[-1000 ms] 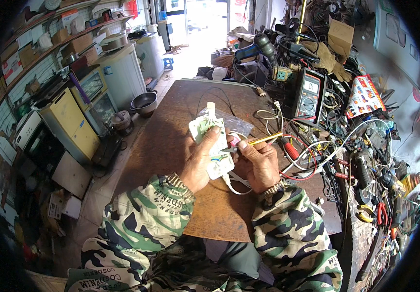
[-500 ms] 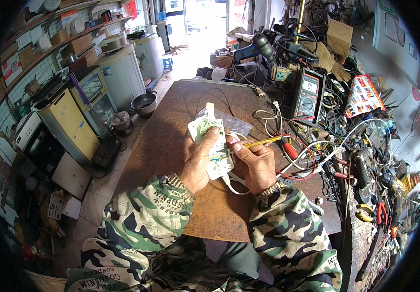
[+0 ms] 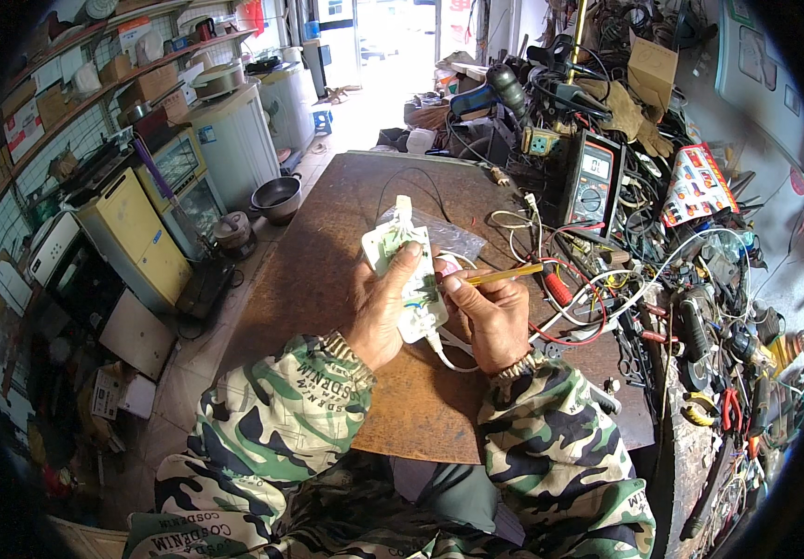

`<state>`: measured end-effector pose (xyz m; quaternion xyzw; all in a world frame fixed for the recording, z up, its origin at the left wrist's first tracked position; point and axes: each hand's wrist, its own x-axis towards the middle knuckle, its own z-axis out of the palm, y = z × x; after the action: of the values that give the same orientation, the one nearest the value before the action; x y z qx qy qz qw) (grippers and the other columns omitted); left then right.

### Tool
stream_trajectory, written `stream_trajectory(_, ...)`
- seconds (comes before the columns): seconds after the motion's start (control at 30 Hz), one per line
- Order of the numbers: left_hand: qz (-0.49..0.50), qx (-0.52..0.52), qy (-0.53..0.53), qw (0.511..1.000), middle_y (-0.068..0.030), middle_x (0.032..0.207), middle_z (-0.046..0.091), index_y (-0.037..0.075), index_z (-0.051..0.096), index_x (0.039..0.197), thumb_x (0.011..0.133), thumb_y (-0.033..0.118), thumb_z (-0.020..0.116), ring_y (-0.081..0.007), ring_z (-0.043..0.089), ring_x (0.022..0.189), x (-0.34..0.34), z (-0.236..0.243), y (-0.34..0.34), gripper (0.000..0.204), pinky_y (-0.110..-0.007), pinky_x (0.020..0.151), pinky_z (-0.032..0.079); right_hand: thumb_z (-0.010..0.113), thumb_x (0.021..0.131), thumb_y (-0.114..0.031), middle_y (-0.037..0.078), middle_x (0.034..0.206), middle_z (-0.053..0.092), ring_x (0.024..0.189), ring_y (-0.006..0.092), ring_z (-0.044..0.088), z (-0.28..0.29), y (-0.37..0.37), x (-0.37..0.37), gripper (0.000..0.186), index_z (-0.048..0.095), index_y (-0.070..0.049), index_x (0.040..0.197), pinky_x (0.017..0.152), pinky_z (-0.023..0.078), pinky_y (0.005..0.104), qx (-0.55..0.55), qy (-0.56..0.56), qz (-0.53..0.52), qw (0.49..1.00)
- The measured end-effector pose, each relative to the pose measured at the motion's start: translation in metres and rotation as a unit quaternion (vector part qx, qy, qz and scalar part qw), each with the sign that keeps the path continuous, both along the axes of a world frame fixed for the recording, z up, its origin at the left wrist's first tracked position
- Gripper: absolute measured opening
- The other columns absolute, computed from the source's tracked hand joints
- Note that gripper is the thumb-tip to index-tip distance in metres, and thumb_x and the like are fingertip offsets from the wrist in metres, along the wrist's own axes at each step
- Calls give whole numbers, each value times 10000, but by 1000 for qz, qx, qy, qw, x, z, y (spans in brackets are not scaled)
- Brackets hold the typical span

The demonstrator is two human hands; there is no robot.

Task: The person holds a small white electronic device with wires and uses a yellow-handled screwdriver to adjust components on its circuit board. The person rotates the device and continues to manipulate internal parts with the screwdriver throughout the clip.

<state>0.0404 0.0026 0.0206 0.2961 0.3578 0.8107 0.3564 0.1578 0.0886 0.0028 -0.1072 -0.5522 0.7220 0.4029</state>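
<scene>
My left hand grips an opened white plastic casing, its thumb laid across the front. Pale green circuit board and small parts show inside the casing; a white cable leaves its lower end and a white connector stands at the upper end. In my right hand, thumb and fingers pinch slim gold-coloured tweezers, whose back end points right. Their tips are hidden by the hand near the casing's right edge. Something pink shows between the hands, too small to name.
The brown table carries a clear plastic bag behind the casing. To the right stand a multimeter with red and black leads, a red probe handle, tangled cables and piled tools, including red-handled pliers. A black pan sits left.
The tweezers have turned slightly in my right fingers, so a broader gold side shows. Both hands and the casing stay nearly where they were.
</scene>
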Motion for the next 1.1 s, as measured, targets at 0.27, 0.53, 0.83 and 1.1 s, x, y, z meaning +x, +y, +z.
stream_trajectory(0.27, 30, 5, -19, 999, -60, 943, 663, 34, 611, 1080, 953, 212, 605, -155, 647, 830, 1, -4, 2, 218, -317, 732, 555, 725, 861, -87, 30, 784, 654, 699, 108, 579, 1, -15, 4, 124, 690, 25, 903, 635, 465, 271, 284, -19, -148, 947)
stream_trajectory(0.53, 38, 1, -5, 999, -60, 912, 661, 23, 618, 1077, 946, 259, 616, -154, 644, 817, 1, -1, -3, 270, -314, 719, 558, 730, 859, -99, 14, 773, 666, 697, 86, 577, 3, -25, 1, 130, 705, 16, 914, 637, 462, 248, 127, -16, -99, 987)
stream_trajectory(0.83, -27, -8, -30, 999, -56, 891, 657, 32, 624, 1059, 945, 259, 613, -164, 654, 811, 5, 9, -8, 254, -328, 718, 571, 746, 838, -103, -33, 676, 613, 559, 50, 469, -2, -10, -2, 83, 710, -30, 850, 515, 347, 223, -95, -10, -19, 995)
stream_trajectory(1.1, -51, 3, -31, 998, -58, 894, 657, 37, 617, 1054, 940, 283, 619, -167, 655, 810, 2, 7, -6, 271, -326, 706, 570, 740, 836, -74, -25, 794, 676, 610, 39, 496, 0, -9, -3, 153, 733, -30, 982, 546, 375, 206, -124, 8, 13, 992)
